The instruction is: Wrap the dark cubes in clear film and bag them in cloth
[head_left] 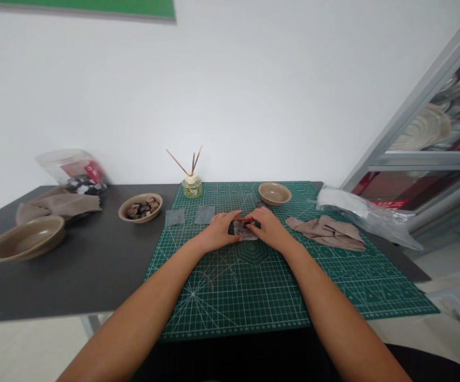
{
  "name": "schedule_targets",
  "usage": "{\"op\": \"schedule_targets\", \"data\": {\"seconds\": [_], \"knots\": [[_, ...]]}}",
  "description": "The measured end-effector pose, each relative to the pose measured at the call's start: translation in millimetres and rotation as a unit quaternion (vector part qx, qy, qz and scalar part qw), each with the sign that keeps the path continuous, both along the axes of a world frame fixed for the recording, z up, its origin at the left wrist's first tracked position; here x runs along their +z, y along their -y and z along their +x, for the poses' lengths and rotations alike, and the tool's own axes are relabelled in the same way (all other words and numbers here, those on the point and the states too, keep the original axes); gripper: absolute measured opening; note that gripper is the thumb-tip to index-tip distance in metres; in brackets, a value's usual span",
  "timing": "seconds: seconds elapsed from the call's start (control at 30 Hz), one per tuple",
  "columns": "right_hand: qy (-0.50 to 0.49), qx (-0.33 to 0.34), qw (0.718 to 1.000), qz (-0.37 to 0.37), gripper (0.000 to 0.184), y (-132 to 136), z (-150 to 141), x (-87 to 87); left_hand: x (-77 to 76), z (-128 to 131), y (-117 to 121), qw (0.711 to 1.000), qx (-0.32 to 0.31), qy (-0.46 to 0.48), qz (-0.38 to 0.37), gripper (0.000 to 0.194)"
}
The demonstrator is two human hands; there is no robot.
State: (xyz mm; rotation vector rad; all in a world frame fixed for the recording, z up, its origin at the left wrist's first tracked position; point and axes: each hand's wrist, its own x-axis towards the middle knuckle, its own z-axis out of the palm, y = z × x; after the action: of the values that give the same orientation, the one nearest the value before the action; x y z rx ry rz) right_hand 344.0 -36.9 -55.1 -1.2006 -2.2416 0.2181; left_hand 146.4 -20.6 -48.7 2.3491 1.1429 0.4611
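Note:
Both hands meet over a small grey, filmy square sheet (pixel 246 231) on the green cutting mat (pixel 269 297). My left hand (pixel 218 231) holds its left side, thumb at the near edge and fingers at the far edge. From the right, my right hand (pixel 268 227) has its fingertips closed on a small dark piece lying on the sheet; its exact kind is too small to tell. Two more grey squares, one left square (pixel 175 217) and one nearer square (pixel 205 214), lie flat to the left of my left hand.
A bowl of brown and dark chunks (pixel 141 207), a larger bowl (pixel 25 239), a cloth (pixel 60 206) and a clear tub (pixel 68 164) stand left. A reed diffuser (pixel 192 185) and a small bowl (pixel 275 194) are behind; a crumpled cloth (pixel 329 232) and plastic bag (pixel 367 215) lie right.

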Motion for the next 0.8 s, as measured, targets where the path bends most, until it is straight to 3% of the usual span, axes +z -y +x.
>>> {"op": "schedule_targets", "data": {"seconds": [0.27, 0.47, 0.8], "knots": [[0.006, -0.01, 1.0, -0.003, 0.011, 2.7, 4.2, 2.2, -0.2, -0.7, 0.0, 1.0, -0.017, 0.013, -0.004, 0.075], [0.015, 0.014, 1.0, -0.008, 0.015, 3.3, -0.7, 5.3, -0.1, -0.8, 0.4, 1.0, -0.004, 0.006, -0.001, 0.075], [0.019, -0.002, 1.0, -0.016, 0.016, 3.9, 4.6, 3.2, 1.3, -0.1, 0.5, 1.0, -0.007, 0.0, -0.002, 0.076]]}}
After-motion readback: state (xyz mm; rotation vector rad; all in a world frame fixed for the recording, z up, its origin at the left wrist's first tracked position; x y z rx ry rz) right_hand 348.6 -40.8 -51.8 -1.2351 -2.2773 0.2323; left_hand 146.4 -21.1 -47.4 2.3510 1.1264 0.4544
